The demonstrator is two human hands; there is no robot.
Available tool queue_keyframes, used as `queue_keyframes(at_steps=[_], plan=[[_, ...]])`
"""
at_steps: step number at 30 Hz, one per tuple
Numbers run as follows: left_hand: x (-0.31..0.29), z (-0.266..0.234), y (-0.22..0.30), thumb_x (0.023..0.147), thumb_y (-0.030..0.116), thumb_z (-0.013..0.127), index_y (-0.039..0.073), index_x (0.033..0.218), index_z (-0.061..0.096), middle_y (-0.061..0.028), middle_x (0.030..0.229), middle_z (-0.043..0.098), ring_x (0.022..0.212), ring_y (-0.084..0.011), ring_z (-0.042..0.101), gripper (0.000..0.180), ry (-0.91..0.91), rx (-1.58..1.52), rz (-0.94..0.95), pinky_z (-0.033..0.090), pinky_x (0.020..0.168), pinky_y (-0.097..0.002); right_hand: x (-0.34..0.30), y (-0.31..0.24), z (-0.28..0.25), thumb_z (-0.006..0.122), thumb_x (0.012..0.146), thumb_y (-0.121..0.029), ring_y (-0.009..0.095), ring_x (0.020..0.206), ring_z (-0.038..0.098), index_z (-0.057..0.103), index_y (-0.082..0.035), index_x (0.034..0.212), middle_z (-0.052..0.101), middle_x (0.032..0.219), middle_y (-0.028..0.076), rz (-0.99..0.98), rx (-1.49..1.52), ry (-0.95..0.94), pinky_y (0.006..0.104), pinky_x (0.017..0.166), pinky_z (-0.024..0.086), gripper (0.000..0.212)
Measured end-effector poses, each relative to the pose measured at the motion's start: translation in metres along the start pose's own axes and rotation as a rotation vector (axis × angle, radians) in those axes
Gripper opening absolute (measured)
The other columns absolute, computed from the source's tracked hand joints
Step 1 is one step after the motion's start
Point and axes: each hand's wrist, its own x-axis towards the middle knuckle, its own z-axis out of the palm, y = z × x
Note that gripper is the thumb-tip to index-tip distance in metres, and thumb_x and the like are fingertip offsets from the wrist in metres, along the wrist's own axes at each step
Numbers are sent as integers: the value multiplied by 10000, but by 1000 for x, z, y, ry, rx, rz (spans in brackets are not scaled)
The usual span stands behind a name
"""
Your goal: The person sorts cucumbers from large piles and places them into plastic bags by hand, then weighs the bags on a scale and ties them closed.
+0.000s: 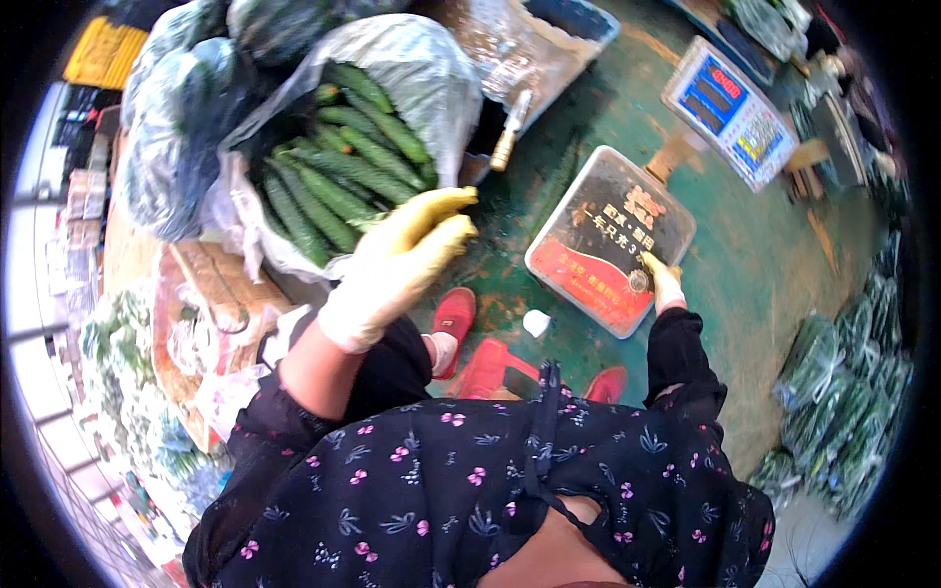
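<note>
As left hand hovers, fingers apart, near cucumbers, upper-left frame, right hand touches scale platform, right of center, perhaps steadying it; I cannot tell whether hand clamps. Bag gapes, likely for easy reach.

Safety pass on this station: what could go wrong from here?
1. The right hand touches the scale's plate, which could skew a reading.
2. A knife lies uncovered just beyond the left hand; a careless reach might mean a cut.
3. A small white object lies near the red shoes and might get stepped on.
</note>
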Motion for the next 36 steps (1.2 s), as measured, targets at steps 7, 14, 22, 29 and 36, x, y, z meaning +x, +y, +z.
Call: queue_keyframes(at_steps=[7,14,22,29,36], plan=[[-19,-21,-17,974,251,562,4,1278,555,-72,1064,653,915,-117,600,391,-31,223,195,488,833,-263,-31,5,4,721,788,-142,209,781,668,574,63,1096,669,1013,146,-118,-6,28,324,670,543,398],[-46,-71,-31,952,241,588,-2,1264,563,-62,1053,654,913,-102,593,396,181,35,375,480,832,-249,-122,-48,27,706,822,-263,160,772,600,635,-12,1094,646,998,78,-47,-163,-337,315,637,460,376],[-157,-200,-123,990,267,548,39,1260,565,-59,1002,671,809,-105,618,353,645,-555,303,498,782,-244,-278,-71,87,608,889,-275,64,709,571,628,-119,913,614,835,-58,-124,-347,-748,211,624,438,158],[-295,-246,-273,977,255,557,17,1231,567,-79,1022,648,891,-151,630,349,900,-489,-15,516,763,-277,-294,-33,89,573,942,-258,64,724,566,572,-62,1204,639,987,8,36,-448,-924,201,576,439,327],[-384,-244,-370,898,309,611,58,1166,633,-142,1047,673,948,-256,642,368,1204,147,-277,495,873,-345,-319,-67,134,607,921,-280,123,853,646,575,-71,1250,678,1082,44,-118,-628,-851,262,697,498,391]])
